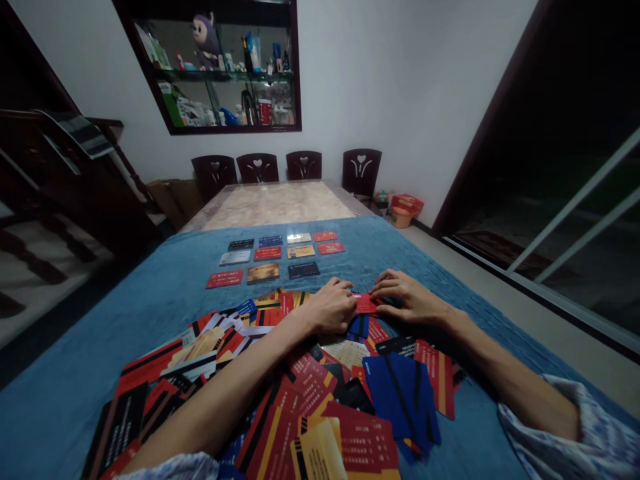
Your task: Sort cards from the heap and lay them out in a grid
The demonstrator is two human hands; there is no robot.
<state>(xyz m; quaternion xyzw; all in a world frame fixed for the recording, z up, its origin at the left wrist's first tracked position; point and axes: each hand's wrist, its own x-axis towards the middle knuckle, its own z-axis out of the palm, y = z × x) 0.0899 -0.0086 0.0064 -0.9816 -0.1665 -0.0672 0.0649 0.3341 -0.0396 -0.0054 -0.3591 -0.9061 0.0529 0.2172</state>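
A red card (365, 304) lies between my two hands at the far edge of a loose heap of cards (320, 373). My left hand (333, 307) has its fingers curled down on the card's left end. On the other end is my right hand (407, 298), its fingertips at the far edge and its thumb at the near one. Blue cards (400, 393), red cards (360, 437) and a gold card (319, 453) lie overlapping in the heap below. My left forearm covers part of the pile.
Beyond the heap, cards sit apart in rows on the blue cloth, among them a gold card (263, 273) and a dark card (303, 269). The bare tabletop (290, 200) extends past the cloth (150, 293). Dark chairs (362, 170) stand along the far wall.
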